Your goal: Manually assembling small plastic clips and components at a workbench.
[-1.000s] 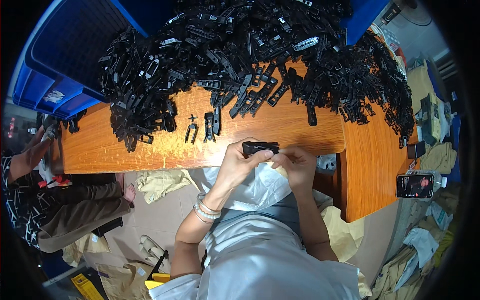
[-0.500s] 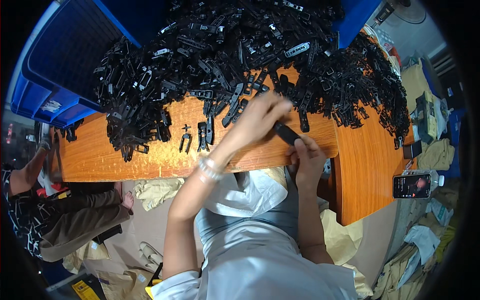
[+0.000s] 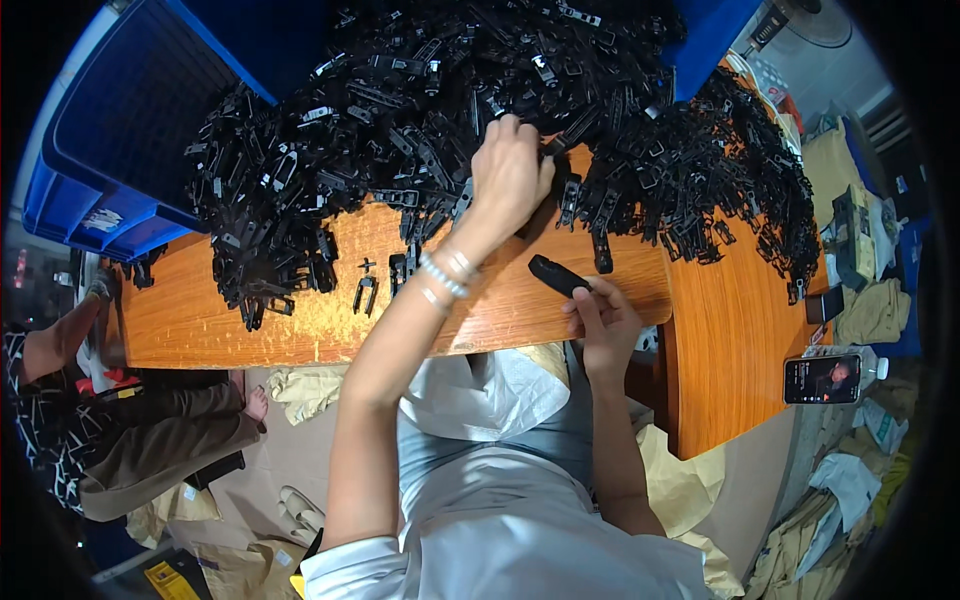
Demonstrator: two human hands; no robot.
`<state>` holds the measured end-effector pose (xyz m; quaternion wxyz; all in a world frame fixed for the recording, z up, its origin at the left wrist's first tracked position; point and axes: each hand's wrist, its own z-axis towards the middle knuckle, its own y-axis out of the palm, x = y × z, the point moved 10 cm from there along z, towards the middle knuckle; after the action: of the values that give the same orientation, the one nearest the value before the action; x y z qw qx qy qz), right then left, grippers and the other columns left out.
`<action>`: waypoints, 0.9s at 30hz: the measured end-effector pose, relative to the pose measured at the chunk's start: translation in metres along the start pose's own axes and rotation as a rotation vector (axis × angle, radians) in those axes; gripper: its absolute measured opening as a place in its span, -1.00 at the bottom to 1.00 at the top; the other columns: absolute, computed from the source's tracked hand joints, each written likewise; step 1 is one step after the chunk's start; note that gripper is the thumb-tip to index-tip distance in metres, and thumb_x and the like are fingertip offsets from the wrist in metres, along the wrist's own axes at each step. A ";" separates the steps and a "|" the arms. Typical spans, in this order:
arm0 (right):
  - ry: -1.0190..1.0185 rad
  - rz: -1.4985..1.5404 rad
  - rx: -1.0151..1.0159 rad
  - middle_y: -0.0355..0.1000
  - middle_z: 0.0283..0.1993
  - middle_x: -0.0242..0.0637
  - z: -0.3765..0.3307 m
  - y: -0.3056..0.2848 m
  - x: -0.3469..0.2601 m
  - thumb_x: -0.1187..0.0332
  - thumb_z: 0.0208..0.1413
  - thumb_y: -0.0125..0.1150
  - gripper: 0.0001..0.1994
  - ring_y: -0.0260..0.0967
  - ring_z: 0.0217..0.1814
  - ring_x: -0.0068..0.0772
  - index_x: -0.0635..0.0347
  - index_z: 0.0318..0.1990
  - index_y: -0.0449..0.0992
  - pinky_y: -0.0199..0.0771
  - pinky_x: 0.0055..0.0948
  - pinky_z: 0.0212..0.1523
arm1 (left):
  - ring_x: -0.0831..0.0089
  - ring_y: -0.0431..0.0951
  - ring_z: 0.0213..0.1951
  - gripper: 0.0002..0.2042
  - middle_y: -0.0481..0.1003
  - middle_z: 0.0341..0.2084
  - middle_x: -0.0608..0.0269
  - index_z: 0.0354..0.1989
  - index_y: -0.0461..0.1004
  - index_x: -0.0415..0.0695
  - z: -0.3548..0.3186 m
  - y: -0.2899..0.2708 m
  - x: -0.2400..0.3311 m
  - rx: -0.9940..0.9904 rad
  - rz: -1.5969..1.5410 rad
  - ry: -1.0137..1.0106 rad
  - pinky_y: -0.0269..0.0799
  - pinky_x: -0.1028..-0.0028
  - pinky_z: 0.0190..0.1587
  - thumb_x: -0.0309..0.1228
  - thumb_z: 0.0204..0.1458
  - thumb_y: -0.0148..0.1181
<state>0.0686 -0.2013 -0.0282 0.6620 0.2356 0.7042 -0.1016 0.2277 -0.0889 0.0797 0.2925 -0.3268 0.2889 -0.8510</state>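
My left hand [image 3: 508,172] reaches forward into a big heap of black plastic clips [image 3: 470,100] on the wooden table [image 3: 300,320]; its fingers curl over a clip at the heap's near edge. Bracelets circle that wrist. My right hand [image 3: 603,318] stays near the table's front edge and holds a black oblong plastic piece [image 3: 558,275] by one end, tilted up to the left. A few loose clips [image 3: 365,290] lie on the bare wood left of my left forearm.
A blue crate [image 3: 110,170] stands at the back left, another blue bin [image 3: 710,40] at the back right. A phone [image 3: 822,378] lies on the table's right wing. Another person [image 3: 100,420] sits at the left. Cloth and bags lie on the floor.
My left hand let go of the black piece and stretched forward into the heap. My right hand kept the piece and stayed near the table edge.
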 end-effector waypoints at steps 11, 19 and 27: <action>-0.060 0.174 -0.322 0.43 -0.42 -0.12 -0.013 0.033 -0.023 0.61 -0.04 0.05 -0.80 0.41 -0.46 -0.44 0.44 -0.20 0.38 0.43 -0.55 -0.39 | 0.62 0.41 -0.47 -0.78 0.45 -0.49 0.32 -0.30 0.44 -0.30 -0.102 -0.032 0.002 -0.622 -1.068 -0.475 0.29 0.66 -0.42 -0.67 -0.20 0.17; -0.037 0.133 -0.495 0.40 -0.30 -0.18 -0.026 0.048 -0.029 0.72 -0.12 0.09 -0.76 0.41 -0.37 -0.47 0.47 -0.21 0.39 0.44 -0.58 -0.34 | 0.38 0.49 -0.25 -0.72 0.45 -0.25 0.03 -0.17 0.41 -0.37 -0.126 -0.032 0.001 -0.433 -1.587 -0.601 0.38 0.48 -0.13 -0.52 -0.08 0.14; -0.352 -0.301 -0.451 0.35 -0.27 -0.14 -0.034 0.051 -0.062 0.73 -0.18 0.12 -0.75 0.40 -0.33 -0.42 0.46 -0.24 0.42 0.47 -0.55 -0.30 | 0.65 0.36 -0.72 -0.74 0.40 -0.75 0.31 -0.11 0.40 -0.35 -0.151 -0.030 0.003 -0.819 -1.142 -0.731 0.29 0.64 -0.63 -0.45 0.09 -0.02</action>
<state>0.0635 -0.1540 0.0449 0.7868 -0.0453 0.6105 -0.0791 0.1073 -0.0265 0.0079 -0.2566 -0.7650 0.2522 -0.5341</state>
